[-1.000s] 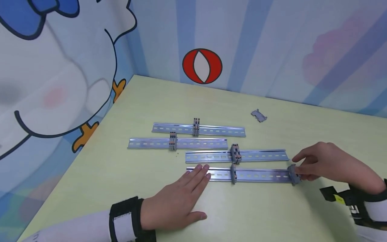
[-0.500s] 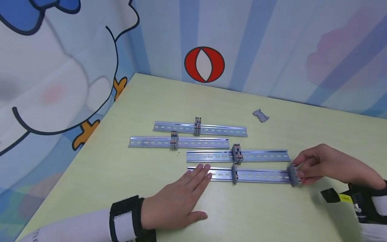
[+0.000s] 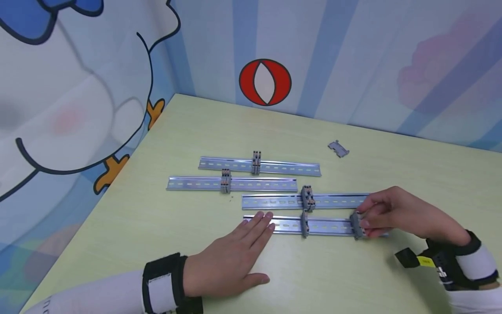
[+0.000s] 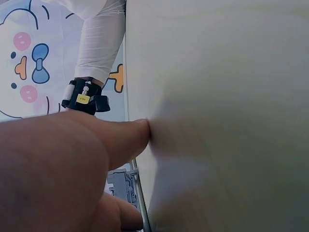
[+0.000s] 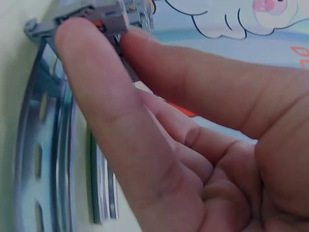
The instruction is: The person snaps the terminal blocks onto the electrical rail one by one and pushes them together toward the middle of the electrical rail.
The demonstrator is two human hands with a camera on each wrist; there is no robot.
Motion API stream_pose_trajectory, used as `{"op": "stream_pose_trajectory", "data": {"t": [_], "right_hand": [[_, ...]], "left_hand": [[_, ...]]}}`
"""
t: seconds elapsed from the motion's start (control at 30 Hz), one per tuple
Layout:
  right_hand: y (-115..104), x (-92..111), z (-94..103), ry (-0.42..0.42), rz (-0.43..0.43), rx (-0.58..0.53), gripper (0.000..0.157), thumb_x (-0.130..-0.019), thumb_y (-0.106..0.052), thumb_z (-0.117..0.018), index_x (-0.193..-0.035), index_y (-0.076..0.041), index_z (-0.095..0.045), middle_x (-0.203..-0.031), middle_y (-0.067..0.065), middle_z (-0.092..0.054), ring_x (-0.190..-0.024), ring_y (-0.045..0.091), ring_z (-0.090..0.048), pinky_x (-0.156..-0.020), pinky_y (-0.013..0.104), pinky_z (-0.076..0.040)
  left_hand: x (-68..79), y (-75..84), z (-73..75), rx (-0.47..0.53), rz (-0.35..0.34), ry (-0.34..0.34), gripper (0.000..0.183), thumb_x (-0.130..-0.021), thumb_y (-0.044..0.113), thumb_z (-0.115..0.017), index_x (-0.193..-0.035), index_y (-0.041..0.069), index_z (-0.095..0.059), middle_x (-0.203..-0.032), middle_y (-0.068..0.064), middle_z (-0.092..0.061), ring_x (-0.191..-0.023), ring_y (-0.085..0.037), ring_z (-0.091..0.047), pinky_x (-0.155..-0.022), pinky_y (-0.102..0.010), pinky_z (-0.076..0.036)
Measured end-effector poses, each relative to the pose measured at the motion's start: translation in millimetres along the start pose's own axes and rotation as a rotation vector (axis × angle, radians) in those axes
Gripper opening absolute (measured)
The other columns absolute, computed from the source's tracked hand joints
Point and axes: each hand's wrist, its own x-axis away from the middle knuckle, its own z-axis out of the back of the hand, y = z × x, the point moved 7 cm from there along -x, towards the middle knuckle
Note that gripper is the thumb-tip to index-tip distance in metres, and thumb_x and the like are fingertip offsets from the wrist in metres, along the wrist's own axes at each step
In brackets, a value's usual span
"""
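Note:
My left hand (image 3: 229,264) lies flat, its straight fingertips resting on the left end of the nearest slotted metal DIN rail (image 3: 329,226). My right hand (image 3: 409,216) pinches a grey terminal block (image 3: 356,226) between thumb and fingers; the block sits on that rail, a little in from its right end. In the right wrist view the pinched block (image 5: 96,19) spans the rail (image 5: 36,169), partly covered by a fingertip. A second grey terminal block (image 3: 304,224) stands near the rail's middle, apart from the pinched one. The left wrist view shows a grey block (image 4: 121,186) beyond the thumb.
Behind lie three more DIN rails, the closest rail (image 3: 270,202) bearing grey terminal blocks (image 3: 307,199), the others (image 3: 266,185) (image 3: 290,168) likewise. A loose flat grey piece (image 3: 338,148) lies at the back right. Printed walls (image 3: 329,56) border the pale table (image 3: 157,226).
My right hand has moved left with the terminal block, sliding it from the rail's right end inward along the rail. My left hand has stayed in place on the rail.

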Motion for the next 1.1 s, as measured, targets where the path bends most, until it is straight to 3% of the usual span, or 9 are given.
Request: {"op": "stream_pose_trajectory", "data": {"t": [0.87, 1.1], "right_hand": [[-20.1, -30.4, -48.7, 0.110, 0.036, -0.062, 0.039, -0.093, -0.014, -0.067, -0.121, 0.012, -0.060, -0.098, 0.013, -0.079, -0.084, 0.018, -0.077, -0.076, 0.035, -0.063], [-26.2, -37.4, -61.0, 0.129, 0.059, -0.038, 0.037, -0.094, -0.011, -0.065, -0.122, 0.012, -0.060, -0.101, 0.024, -0.076, -0.083, 0.022, -0.077, -0.075, 0.033, -0.063]], "left_hand": [[1.7, 1.4, 2.6, -0.012, -0.016, 0.029, 0.086, -0.097, 0.057, -0.046, -0.157, 0.005, -0.014, -0.167, -0.013, -0.002, -0.153, -0.026, -0.001, -0.122, -0.044, -0.022], [1.6, 1.4, 2.9, -0.007, -0.012, 0.012, 0.087, -0.096, 0.058, -0.046, -0.158, 0.006, -0.013, -0.167, -0.012, 0.000, -0.153, -0.025, 0.001, -0.122, -0.044, -0.021]]}}
